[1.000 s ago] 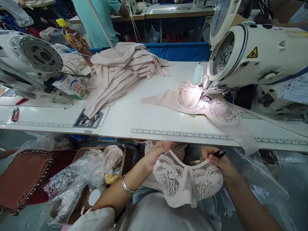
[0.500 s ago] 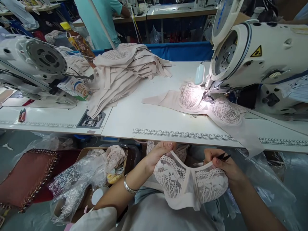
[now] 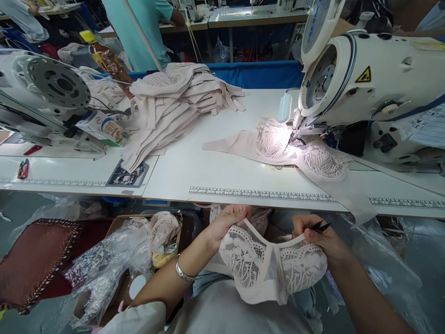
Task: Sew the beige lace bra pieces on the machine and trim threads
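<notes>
Over my lap I hold a pale pink lace bra (image 3: 267, 266) by its upper edge. My left hand (image 3: 225, 222) pinches the top of its left cup. My right hand (image 3: 318, 236) grips the top of the right cup, with a small black snipper (image 3: 320, 226) sticking out between its fingers. A second lace bra (image 3: 295, 153) lies on the white table (image 3: 215, 171), lit under the needle of the white sewing machine (image 3: 365, 79).
A stack of beige bra pieces (image 3: 174, 106) sits at the table's back left. Another sewing machine (image 3: 45, 93) stands at far left beside a small carton (image 3: 104, 130). A box with plastic bags (image 3: 114, 264) is by my left knee. A person in a teal shirt (image 3: 142, 28) works behind.
Nothing has changed apart from slight camera sway; both hands keep their hold on the bra.
</notes>
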`<action>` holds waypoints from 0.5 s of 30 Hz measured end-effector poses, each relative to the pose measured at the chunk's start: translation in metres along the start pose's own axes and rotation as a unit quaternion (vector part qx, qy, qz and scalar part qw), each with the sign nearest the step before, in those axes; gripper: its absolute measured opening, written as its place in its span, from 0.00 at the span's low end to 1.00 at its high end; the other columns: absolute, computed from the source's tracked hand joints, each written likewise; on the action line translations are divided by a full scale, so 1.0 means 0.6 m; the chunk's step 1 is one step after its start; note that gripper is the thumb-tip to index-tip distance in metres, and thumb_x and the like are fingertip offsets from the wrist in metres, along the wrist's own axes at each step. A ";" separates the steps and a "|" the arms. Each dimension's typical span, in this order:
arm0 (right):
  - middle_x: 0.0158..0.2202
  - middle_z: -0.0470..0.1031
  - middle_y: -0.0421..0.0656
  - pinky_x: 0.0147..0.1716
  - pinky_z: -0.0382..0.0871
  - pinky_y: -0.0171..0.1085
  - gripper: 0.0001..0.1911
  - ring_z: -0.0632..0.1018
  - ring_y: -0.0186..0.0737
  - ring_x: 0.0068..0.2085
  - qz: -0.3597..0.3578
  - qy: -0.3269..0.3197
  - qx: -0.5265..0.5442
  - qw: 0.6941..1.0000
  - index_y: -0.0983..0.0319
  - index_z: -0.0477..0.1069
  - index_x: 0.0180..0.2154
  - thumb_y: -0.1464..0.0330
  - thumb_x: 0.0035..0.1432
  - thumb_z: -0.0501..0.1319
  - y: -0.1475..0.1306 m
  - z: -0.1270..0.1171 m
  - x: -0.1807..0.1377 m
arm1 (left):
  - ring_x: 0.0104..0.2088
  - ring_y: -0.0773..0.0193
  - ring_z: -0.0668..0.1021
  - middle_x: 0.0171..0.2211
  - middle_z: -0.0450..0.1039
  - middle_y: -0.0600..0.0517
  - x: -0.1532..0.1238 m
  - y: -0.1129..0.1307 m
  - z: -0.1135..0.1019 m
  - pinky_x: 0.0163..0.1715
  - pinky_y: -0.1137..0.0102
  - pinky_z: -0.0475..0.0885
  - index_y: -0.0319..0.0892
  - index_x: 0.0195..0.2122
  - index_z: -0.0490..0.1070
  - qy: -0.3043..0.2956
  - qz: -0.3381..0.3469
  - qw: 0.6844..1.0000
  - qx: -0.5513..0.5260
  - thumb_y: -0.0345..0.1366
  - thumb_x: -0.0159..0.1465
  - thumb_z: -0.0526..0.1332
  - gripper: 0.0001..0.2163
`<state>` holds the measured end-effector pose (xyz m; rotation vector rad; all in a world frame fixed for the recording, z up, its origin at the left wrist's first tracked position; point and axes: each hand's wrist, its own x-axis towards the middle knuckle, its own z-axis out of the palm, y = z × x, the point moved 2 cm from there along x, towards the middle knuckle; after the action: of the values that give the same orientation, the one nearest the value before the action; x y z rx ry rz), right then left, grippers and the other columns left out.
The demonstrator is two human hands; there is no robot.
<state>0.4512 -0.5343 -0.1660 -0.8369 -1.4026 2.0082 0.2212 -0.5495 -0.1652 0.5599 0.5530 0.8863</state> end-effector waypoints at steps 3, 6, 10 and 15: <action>0.16 0.53 0.32 0.18 0.47 0.35 0.28 0.52 0.28 0.17 -0.006 -0.016 -0.009 1.000 0.58 0.62 0.21 0.44 0.58 0.63 -0.006 -0.010 0.001 | 0.15 0.76 0.53 0.14 0.52 0.61 -0.001 0.001 0.000 0.19 0.74 0.46 0.42 0.18 0.56 -0.001 -0.002 1.000 0.005 0.53 0.58 0.71 0.28; 0.16 0.59 0.34 0.20 0.49 0.34 0.26 0.56 0.29 0.18 0.016 -0.084 -0.129 0.988 0.60 0.73 0.26 0.45 0.60 0.62 -0.023 -0.013 0.006 | 0.15 0.76 0.54 0.14 0.52 0.61 0.003 -0.001 0.004 0.18 0.74 0.48 0.42 0.19 0.57 -0.006 -0.016 1.000 0.014 0.55 0.56 0.72 0.28; 0.27 0.76 0.41 0.23 0.55 0.34 0.16 0.68 0.33 0.23 0.010 -0.153 -0.324 0.933 0.59 0.80 0.38 0.54 0.61 0.66 -0.056 0.009 0.014 | 0.15 0.76 0.55 0.16 0.54 0.62 0.027 -0.003 0.024 0.18 0.74 0.48 0.42 0.20 0.58 -0.033 -0.058 0.997 0.044 0.55 0.55 0.72 0.27; 0.20 0.69 0.39 0.25 0.59 0.35 0.21 0.66 0.33 0.21 -0.083 -0.210 -0.250 0.942 0.57 0.75 0.28 0.54 0.68 0.56 -0.097 0.023 -0.025 | 0.21 0.72 0.63 0.19 0.63 0.59 0.056 0.041 0.059 0.23 0.74 0.58 0.41 0.25 0.68 0.067 0.080 0.950 0.295 0.48 0.56 0.73 0.19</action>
<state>0.4557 -0.5357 -0.1046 -0.4687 -2.2067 1.7861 0.2480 -0.5171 -0.1306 1.1043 0.9166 0.9145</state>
